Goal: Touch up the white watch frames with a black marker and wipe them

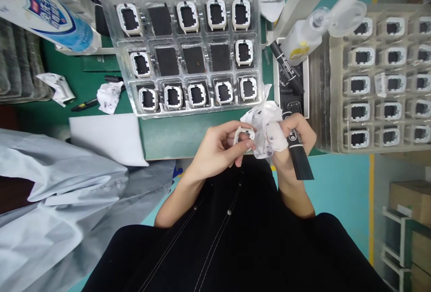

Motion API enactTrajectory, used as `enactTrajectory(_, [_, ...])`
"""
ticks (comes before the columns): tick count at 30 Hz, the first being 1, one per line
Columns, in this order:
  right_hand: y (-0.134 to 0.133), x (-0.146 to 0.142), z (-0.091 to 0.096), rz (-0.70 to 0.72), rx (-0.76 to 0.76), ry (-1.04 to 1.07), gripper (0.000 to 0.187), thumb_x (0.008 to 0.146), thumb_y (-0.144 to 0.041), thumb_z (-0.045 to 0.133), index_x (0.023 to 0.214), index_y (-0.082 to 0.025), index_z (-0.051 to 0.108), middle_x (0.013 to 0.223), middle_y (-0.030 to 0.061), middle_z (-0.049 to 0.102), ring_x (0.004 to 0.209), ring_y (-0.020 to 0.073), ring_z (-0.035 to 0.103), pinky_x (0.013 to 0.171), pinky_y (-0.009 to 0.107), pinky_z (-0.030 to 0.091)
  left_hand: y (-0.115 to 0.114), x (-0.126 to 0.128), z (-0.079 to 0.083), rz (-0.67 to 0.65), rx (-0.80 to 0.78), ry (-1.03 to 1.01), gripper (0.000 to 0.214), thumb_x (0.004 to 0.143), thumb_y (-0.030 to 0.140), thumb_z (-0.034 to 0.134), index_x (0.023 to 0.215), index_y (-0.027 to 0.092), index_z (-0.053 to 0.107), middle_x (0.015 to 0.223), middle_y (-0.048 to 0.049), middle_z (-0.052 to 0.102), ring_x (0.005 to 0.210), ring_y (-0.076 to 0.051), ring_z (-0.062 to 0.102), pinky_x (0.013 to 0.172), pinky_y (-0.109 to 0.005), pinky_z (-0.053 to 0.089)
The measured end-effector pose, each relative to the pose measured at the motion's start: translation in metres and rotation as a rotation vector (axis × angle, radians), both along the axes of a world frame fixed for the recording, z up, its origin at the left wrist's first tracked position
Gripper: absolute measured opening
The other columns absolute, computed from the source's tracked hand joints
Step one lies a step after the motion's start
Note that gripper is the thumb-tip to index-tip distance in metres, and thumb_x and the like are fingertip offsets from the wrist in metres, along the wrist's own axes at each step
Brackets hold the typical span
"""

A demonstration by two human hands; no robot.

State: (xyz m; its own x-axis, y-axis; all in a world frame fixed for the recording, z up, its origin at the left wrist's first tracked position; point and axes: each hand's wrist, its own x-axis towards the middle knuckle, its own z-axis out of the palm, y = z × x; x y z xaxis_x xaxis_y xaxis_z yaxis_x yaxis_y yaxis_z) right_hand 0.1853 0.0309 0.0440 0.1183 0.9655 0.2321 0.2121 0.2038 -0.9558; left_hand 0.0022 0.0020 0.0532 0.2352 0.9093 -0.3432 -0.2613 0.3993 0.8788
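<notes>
My left hand (220,148) pinches a small white watch-case frame (244,137) between thumb and fingers, above the front edge of the green table. Close beside it, my right hand (296,132) is closed round a black marker pen (299,159) that slants down to the right. A crumpled, stained white tissue (267,130) is wrapped about the right hand's fingers and lies against the frame's right side. Beyond the hands, a clear plastic tray (202,112) holds several similar white frames in its compartments; several other compartments show only dark pads.
On the right, a second tray (336,117) bears more frames. A squeeze bottle (305,41) and black markers (286,67) stand near a white box. At left are a blue-labelled bottle (50,18), crumpled tissues (110,96), a white foam sheet (106,137) and a person's grey clothing (60,207).
</notes>
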Motion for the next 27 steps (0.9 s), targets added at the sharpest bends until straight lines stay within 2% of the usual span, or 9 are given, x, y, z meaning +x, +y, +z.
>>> enactTrajectory(6, [-0.002, -0.001, 0.001, 0.038, 0.006, 0.046, 0.06, 0.093, -0.048, 0.095, 0.069, -0.025, 0.045, 0.063, -0.0085, 0.047, 0.055, 0.0099, 0.04, 0.056, 0.031, 0.036, -0.002, -0.001, -0.001, 0.006, 0.028, -0.01, 0.033, 0.098, 0.038, 0.093, 0.123, 0.018, 0.081, 0.088, -0.0017, 0.078, 0.048, -0.009, 0.067, 0.038, -0.018, 0.045])
enactTrajectory(11, [-0.008, -0.001, 0.005, 0.09, -0.009, -0.046, 0.059, 0.097, -0.054, 0.091, 0.07, -0.026, 0.046, 0.062, -0.0072, 0.048, 0.055, 0.0117, 0.041, 0.055, 0.032, 0.036, -0.003, 0.002, 0.0, -0.001, 0.01, -0.004, 0.038, 0.09, 0.033, 0.1, 0.12, 0.018, 0.081, 0.087, -0.0007, 0.078, 0.047, -0.009, 0.067, 0.037, -0.018, 0.043])
enactTrajectory(15, [-0.01, -0.003, 0.005, 0.157, 0.094, -0.152, 0.05, 0.099, -0.043, 0.089, 0.073, -0.025, 0.05, 0.063, -0.0085, 0.045, 0.055, 0.0098, 0.035, 0.053, 0.03, 0.031, -0.005, 0.005, 0.0, 0.016, 0.107, 0.13, 0.023, 0.095, 0.019, 0.087, 0.118, 0.019, 0.081, 0.074, 0.0038, 0.072, 0.049, -0.009, 0.065, 0.045, -0.019, 0.047])
enactTrajectory(17, [-0.011, -0.003, 0.004, 0.187, 0.097, -0.211, 0.043, 0.098, -0.034, 0.087, 0.075, -0.025, 0.052, 0.064, -0.009, 0.045, 0.056, 0.0096, 0.034, 0.054, 0.029, 0.029, -0.006, 0.006, -0.002, 0.024, 0.157, 0.223, 0.022, 0.097, 0.015, 0.08, 0.118, 0.02, 0.082, 0.073, 0.004, 0.072, 0.052, -0.01, 0.066, 0.05, -0.02, 0.051])
enactTrajectory(20, [-0.012, -0.002, 0.001, 0.21, 0.072, -0.243, 0.034, 0.095, -0.023, 0.082, 0.078, -0.026, 0.053, 0.065, -0.009, 0.044, 0.058, 0.0101, 0.035, 0.054, 0.029, 0.028, -0.008, 0.005, -0.006, 0.032, 0.175, 0.271, 0.019, 0.1, 0.02, 0.08, 0.119, 0.021, 0.082, 0.075, 0.0034, 0.073, 0.053, -0.012, 0.067, 0.051, -0.022, 0.053])
enactTrajectory(22, [-0.012, 0.0, -0.002, 0.176, 0.055, -0.253, 0.032, 0.094, -0.019, 0.078, 0.078, -0.026, 0.052, 0.066, -0.0089, 0.043, 0.058, 0.0101, 0.034, 0.055, 0.029, 0.028, -0.009, 0.004, -0.008, 0.056, 0.16, 0.238, 0.02, 0.102, 0.028, 0.084, 0.121, 0.021, 0.082, 0.076, 0.0032, 0.074, 0.051, -0.011, 0.066, 0.049, -0.022, 0.052])
enactTrajectory(27, [-0.007, 0.004, -0.007, 0.021, 0.062, -0.241, 0.043, 0.097, -0.025, 0.079, 0.072, -0.025, 0.044, 0.065, -0.008, 0.04, 0.062, 0.0112, 0.033, 0.06, 0.029, 0.032, -0.007, 0.0, -0.007, 0.093, 0.073, 0.108, 0.034, 0.098, 0.041, 0.093, 0.123, 0.021, 0.081, 0.092, -0.0027, 0.084, 0.05, -0.009, 0.067, 0.044, -0.021, 0.049])
